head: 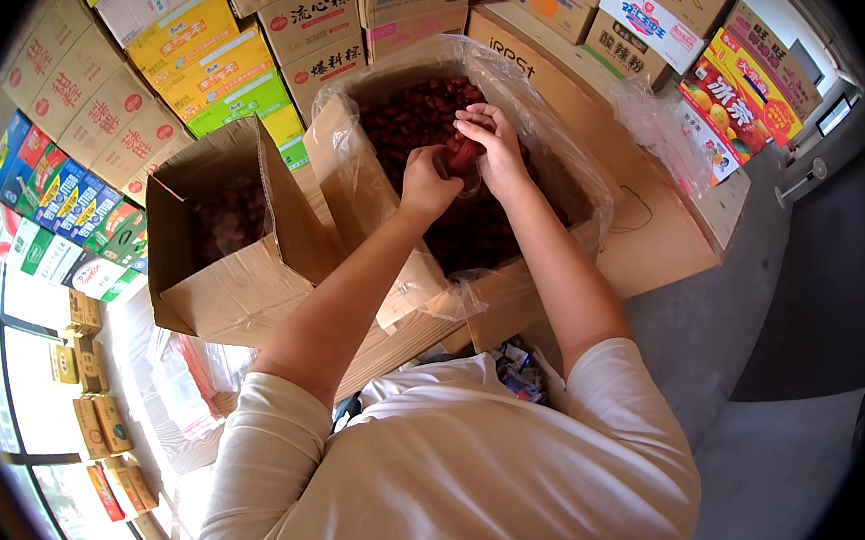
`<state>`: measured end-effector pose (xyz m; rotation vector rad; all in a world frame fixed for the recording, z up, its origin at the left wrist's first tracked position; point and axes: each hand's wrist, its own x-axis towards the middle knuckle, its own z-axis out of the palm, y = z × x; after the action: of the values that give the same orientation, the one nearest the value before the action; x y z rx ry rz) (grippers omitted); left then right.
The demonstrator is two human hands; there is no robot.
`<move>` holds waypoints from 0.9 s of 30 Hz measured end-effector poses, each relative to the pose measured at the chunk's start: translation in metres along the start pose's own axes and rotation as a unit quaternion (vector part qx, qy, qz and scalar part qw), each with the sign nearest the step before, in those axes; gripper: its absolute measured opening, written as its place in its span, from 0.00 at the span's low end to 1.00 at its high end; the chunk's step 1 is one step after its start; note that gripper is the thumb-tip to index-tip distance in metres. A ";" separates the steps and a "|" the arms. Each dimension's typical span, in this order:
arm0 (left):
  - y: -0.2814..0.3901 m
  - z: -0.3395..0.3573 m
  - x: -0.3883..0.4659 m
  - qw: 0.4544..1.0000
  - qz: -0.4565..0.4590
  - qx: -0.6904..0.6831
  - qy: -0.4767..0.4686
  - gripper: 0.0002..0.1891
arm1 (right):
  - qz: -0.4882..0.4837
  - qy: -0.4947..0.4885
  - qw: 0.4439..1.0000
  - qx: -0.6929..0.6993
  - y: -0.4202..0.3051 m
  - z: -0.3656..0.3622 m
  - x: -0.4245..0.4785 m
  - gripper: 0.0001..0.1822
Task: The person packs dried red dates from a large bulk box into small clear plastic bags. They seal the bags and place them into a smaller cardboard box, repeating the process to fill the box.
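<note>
Between my two hands is a small clear plastic bag [461, 158] with dark red dates in it. My left hand [432, 184] grips it from the left, thumb towards me. My right hand [496, 152] curls around its right side, fingers bent over the top; some dates show under those fingertips. Parts of the bag are hidden by the hands. Directly below lies a heap of loose red dates [413, 122] in a large cardboard box. A clear plastic liner [593, 183] lines this box and hangs over its rim.
To the left stands an open cardboard box [231, 297] with what look like bagged dates inside. Stacked cartons [192, 42] rise behind and to the left. Thin clear plastic [660, 128] lies at the right by a drink carton [742, 96]. Clear plastic bags [180, 384] lie at lower left.
</note>
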<state>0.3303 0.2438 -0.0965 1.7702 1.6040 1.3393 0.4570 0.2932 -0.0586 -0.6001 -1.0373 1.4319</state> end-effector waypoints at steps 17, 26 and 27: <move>0.005 -0.007 -0.004 0.994 -0.044 -0.098 0.019 0.26 | 0.055 -0.173 0.981 -0.072 -0.005 -0.009 0.006 0.14; -0.013 0.002 -0.004 0.996 -0.019 -0.077 0.038 0.26 | 0.061 -0.014 0.979 -0.196 -0.010 -0.009 0.007 0.13; -0.010 0.001 -0.004 0.996 -0.020 -0.081 0.040 0.25 | 0.056 0.025 0.966 -0.251 0.000 -0.022 0.012 0.12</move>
<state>0.3260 0.2426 -0.1063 1.6003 1.5170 1.4936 0.4734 0.3106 -0.0665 -1.0681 -1.3531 1.2407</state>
